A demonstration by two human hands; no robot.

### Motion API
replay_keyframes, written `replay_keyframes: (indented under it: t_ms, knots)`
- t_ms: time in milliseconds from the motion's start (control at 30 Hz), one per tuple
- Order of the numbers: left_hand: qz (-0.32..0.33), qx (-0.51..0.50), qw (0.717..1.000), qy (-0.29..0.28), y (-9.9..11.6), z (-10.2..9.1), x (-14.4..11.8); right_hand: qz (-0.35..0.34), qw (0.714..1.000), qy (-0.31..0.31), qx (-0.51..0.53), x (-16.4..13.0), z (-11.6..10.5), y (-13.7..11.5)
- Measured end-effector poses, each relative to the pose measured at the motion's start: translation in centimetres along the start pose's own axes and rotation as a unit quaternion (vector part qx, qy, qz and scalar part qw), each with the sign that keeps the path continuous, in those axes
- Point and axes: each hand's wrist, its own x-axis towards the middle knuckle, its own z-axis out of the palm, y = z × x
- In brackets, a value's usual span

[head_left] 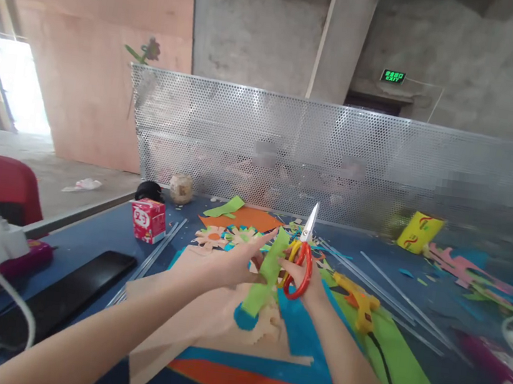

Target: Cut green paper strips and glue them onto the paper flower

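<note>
Surface: blue table (89, 239) strewn with coloured foam sheets, backed by a perforated metal screen (336, 158); bare concrete walls and a plywood panel beyond.

Scissors (300, 264): red-and-yellow handles, right hand (306, 280) closed through the loops, blades shut or nearly so, tip up and away, long axis near upright.

Green strip (266, 278): pinched in the left hand (232, 264), held above the table just left of the scissors, running lengthwise from a blue disc at its lower end to its upper tip.

Yellow glue gun (359, 303): lying on the table to the right.
</note>
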Motion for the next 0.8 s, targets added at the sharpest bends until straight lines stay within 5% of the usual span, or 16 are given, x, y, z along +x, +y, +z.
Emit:
replay_keyframes:
  t_ms: [133,267,433,567,700,800]
  knots:
    - [0.025,0.055,0.994,0.087,-0.2,0.1,-1.7,0.046,0.996,-0.052,-0.062,-0.9,0.2,-1.3]
    - [0.029,0.057,0.981,0.181,-1.0,-0.8,-2.2,0.074,0.976,-0.026,-0.202,-0.7,-1.2,-1.7]
    - [0.050,0.002,0.957,0.285,-2.4,-2.5,-2.1,0.097,0.908,0.035,-0.407,-0.1,-4.1,-1.4]
    - [0.047,-0.090,0.922,0.373,-3.7,-4.3,-1.8,0.129,0.852,0.009,-0.508,-0.5,-4.8,-1.2]
    - [0.026,-0.208,0.914,0.348,-4.3,-4.6,-1.6,0.132,0.818,-0.033,-0.559,-0.8,-4.7,-1.0]
    - [0.010,-0.276,0.911,0.306,-4.1,-3.9,-1.5,0.090,0.822,-0.018,-0.563,-0.6,-4.9,-1.2]
